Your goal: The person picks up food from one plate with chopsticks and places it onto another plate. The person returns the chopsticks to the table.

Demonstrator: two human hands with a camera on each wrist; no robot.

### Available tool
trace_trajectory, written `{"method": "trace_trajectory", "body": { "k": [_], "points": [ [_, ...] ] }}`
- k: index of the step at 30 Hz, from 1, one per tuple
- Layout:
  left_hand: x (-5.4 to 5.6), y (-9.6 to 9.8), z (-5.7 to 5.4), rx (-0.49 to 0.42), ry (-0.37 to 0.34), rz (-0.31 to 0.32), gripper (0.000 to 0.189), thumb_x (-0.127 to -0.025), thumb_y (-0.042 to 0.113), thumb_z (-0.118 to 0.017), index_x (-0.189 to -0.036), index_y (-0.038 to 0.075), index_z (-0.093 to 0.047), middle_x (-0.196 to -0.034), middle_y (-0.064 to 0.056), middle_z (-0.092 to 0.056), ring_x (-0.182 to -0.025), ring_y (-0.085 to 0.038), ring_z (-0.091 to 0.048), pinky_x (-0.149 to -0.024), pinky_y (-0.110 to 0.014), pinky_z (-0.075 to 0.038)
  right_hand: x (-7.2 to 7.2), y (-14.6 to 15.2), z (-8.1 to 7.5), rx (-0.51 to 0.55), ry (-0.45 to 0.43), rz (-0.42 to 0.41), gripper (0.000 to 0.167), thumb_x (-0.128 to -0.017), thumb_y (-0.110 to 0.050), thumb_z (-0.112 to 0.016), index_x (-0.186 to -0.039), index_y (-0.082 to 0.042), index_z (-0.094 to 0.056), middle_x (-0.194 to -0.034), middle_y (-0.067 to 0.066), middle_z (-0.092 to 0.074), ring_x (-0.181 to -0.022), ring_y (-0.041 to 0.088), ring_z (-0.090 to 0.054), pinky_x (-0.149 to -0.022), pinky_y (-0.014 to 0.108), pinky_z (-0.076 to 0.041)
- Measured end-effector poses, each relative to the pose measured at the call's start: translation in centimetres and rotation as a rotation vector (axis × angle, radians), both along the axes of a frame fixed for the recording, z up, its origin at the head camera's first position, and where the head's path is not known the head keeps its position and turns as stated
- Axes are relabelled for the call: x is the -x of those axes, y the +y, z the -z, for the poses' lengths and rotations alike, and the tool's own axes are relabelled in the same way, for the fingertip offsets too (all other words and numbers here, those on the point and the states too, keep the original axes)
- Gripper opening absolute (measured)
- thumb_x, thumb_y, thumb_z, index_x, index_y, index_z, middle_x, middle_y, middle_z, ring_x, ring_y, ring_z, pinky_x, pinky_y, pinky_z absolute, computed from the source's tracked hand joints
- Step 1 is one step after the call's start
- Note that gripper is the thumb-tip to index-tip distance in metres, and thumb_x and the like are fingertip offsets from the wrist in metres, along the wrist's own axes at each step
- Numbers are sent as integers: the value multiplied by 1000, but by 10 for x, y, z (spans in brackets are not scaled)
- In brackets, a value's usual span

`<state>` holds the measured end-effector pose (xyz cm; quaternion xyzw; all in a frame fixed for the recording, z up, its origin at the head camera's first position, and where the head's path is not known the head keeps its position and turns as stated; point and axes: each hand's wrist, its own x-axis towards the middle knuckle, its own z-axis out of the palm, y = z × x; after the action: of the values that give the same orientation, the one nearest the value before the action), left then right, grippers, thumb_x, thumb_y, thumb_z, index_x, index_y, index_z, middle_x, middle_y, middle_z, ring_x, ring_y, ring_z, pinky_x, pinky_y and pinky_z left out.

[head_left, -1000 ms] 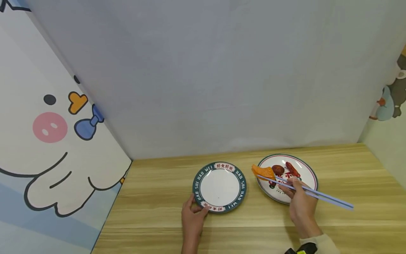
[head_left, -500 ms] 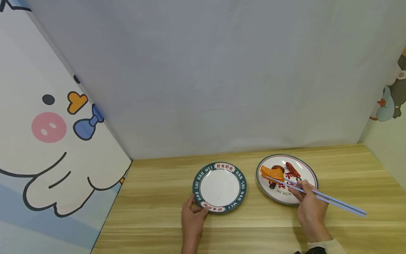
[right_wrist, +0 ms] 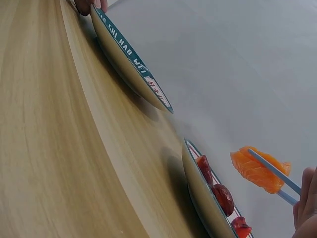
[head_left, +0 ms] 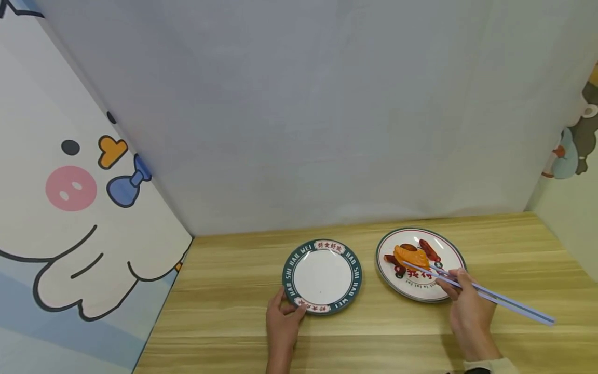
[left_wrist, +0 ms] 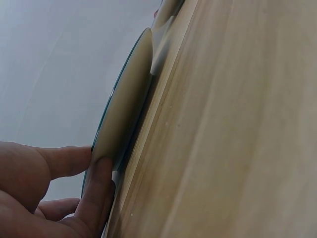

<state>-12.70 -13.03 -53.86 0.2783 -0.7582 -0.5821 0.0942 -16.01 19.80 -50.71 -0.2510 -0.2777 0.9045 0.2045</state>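
Note:
My left hand (head_left: 282,326) grips the near-left rim of a green-rimmed white plate (head_left: 357,275); in the left wrist view its fingers (left_wrist: 96,193) touch the plate's edge and underside. My right hand (head_left: 473,310) holds a pair of pale blue chopsticks (head_left: 523,308). Their tips pinch an orange slice of salmon (head_left: 412,255). In the right wrist view the salmon (right_wrist: 245,168) hangs above the second plate (right_wrist: 195,188), clear of it. On that plate lie a red sausage-like piece (head_left: 430,250), a brown oval piece (head_left: 409,246) partly hidden by the salmon, and a dark red piece (head_left: 397,266).
Both plates stand side by side on a wood-grain table (head_left: 224,311), a small gap between them. A pale grey wall (head_left: 327,130) rises behind the table. Cartoon-printed panels flank it, a white character (head_left: 56,223) on the left.
My right hand has moved right and slightly towards me. The salmon has shifted from the second plate's left rim to above its middle, uncovering the dark red piece. The left hand stays put.

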Motion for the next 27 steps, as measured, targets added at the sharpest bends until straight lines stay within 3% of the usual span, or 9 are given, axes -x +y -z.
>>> {"method": "trace_trajectory", "body": {
  "k": [18,27],
  "points": [
    [0,0,-2,-13,2,6,76,-84,-9,-80,-154,-6,-47,-131,-19,-56,-95,-22,-64,-68,-24,-58,-8,21,5,100,-7,69,27,-103,8,-56,-83,10,-73,-75,18,-72,-56,27,-73,-54,33,-62],
    [1,0,-3,-14,-6,8,76,-84,-9,-79,-154,-6,-47,-131,-19,-56,-97,-23,-64,-69,-26,-60,-12,30,8,129,-58,66,25,-104,4,-58,-86,6,-76,-73,18,-73,-56,26,-73,-53,31,-61]
  ]
}}
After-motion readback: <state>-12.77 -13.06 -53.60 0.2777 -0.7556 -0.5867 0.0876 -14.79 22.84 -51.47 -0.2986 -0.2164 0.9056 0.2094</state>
